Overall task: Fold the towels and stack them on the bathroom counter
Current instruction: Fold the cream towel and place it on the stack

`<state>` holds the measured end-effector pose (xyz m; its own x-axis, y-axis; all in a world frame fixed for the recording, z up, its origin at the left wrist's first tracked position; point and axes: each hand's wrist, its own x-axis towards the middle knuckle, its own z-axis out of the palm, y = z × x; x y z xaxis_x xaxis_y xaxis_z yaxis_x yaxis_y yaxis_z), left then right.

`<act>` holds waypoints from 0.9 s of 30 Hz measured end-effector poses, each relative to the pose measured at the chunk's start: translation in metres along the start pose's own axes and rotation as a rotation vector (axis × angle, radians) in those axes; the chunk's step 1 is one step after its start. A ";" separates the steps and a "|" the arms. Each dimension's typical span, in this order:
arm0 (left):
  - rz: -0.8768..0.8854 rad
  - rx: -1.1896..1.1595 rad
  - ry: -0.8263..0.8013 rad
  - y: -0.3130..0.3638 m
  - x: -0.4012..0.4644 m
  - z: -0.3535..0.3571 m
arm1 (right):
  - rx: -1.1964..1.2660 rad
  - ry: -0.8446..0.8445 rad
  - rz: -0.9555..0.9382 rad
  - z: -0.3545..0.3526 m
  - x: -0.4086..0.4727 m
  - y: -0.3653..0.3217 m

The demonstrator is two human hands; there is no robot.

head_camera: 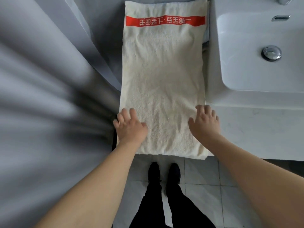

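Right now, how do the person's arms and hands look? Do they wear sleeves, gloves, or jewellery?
Both forearms are bare as far as the picture shows: no sleeves reach into view. The left hand and the right hand wear no gloves, and no ring, watch or bracelet is visible. Lower down, the person wears black trousers and black shoes.

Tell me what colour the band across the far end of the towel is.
Red, with pale lettering, on the cream towel; the band shows in the head view.

Head camera looks steeply down, close over the counter [246, 129].
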<state>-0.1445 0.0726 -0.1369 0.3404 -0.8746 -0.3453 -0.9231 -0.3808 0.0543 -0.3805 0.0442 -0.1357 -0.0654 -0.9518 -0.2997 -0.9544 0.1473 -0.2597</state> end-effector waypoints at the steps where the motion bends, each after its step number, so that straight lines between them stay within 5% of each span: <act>1: 0.072 0.009 0.025 0.011 0.012 0.001 | -0.008 0.062 -0.075 0.003 0.014 -0.007; 6: 0.258 -0.022 0.004 0.037 0.082 0.021 | -0.043 0.079 -0.247 0.020 0.103 -0.024; 19: 0.435 0.103 0.343 0.073 0.218 -0.024 | -0.237 0.091 -0.131 0.039 0.144 -0.018; 27: 0.532 0.080 0.226 0.066 0.243 -0.009 | -0.212 0.049 -0.112 0.036 0.147 -0.023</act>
<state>-0.1215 -0.1680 -0.2090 -0.1521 -0.9850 -0.0811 -0.9853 0.1446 0.0914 -0.3574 -0.0895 -0.2067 0.0355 -0.9718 -0.2333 -0.9959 -0.0150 -0.0893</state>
